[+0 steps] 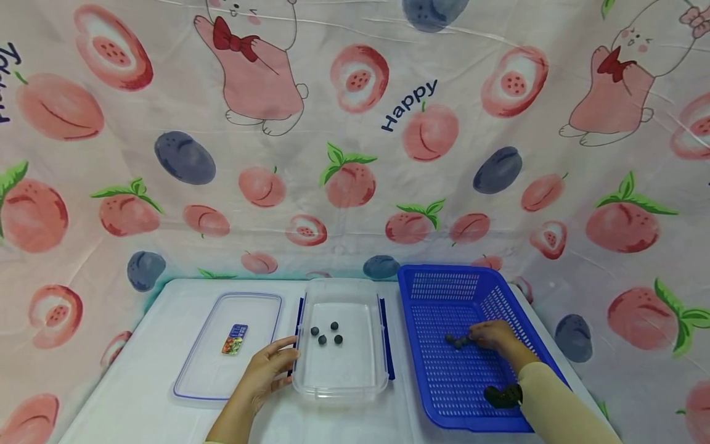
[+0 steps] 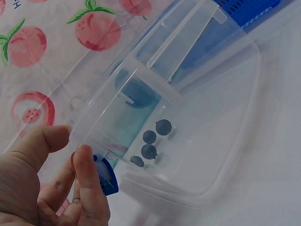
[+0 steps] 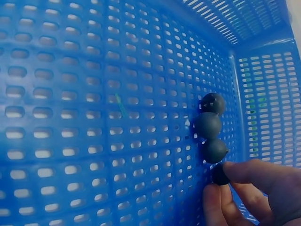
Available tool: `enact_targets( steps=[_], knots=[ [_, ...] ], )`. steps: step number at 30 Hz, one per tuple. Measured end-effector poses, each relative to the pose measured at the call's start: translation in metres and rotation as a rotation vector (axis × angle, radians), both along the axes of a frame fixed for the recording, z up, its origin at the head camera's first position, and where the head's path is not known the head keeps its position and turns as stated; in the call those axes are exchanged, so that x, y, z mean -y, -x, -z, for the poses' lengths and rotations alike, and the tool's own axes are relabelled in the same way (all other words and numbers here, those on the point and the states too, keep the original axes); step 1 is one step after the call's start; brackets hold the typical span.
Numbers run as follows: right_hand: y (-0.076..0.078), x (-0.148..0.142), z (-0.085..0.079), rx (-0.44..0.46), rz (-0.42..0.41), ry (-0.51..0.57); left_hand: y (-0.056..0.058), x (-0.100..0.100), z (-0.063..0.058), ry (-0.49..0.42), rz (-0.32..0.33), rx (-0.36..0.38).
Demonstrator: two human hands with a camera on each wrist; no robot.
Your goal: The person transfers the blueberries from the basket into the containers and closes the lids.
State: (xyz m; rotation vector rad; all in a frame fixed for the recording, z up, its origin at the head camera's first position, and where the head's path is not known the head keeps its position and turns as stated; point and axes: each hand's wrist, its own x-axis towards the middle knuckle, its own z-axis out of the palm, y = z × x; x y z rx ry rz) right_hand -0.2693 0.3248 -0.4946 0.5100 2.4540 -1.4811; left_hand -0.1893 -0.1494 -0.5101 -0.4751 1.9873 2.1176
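Note:
My left hand point(image 1: 267, 373) grips the left rim of a clear plastic container point(image 1: 339, 387), thumb and fingers near its blue side latch point(image 2: 107, 176). Several blueberries point(image 2: 163, 127) lie loose on the container's floor. Inside the blue perforated basket point(image 1: 424, 376), my right hand point(image 1: 498, 340) pinches a blueberry point(image 3: 220, 174) between thumb and finger, low over the basket floor. Right beside that berry, three more blueberries point(image 3: 208, 125) sit in a row. Dark green bumpy objects point(image 1: 501, 396) lie nearer the basket's front, partly covered by the right sleeve.
To the left, a clear lid point(image 1: 194, 376) with a blue edge lies flat, carrying a small colourful label point(image 1: 235, 339). The container stands between lid and basket on the white-covered table point(image 1: 133, 382). A fruit-patterned cloth point(image 1: 355, 142) hangs behind.

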Motion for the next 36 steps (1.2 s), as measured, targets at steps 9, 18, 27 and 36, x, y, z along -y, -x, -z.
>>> enact_targets(
  steps=[9, 18, 27, 36],
  knots=[
    [-0.001, 0.0, -0.006, 0.022, 0.024, 0.078, 0.0, 0.0, 0.0, -0.006, 0.0, 0.007],
    [-0.003, -0.002, -0.008, -0.012, -0.005, 0.148, 0.0, 0.0, 0.0, -0.011, 0.0, 0.011],
    [-0.008, 0.008, -0.018, -0.013, -0.031, 0.249, 0.0, 0.0, -0.001, -0.015, 0.0, 0.012],
    [-0.017, 0.025, -0.031, -0.042, -0.155, 0.32, -0.001, 0.0, -0.003, -0.009, 0.005, 0.01]
  ],
)
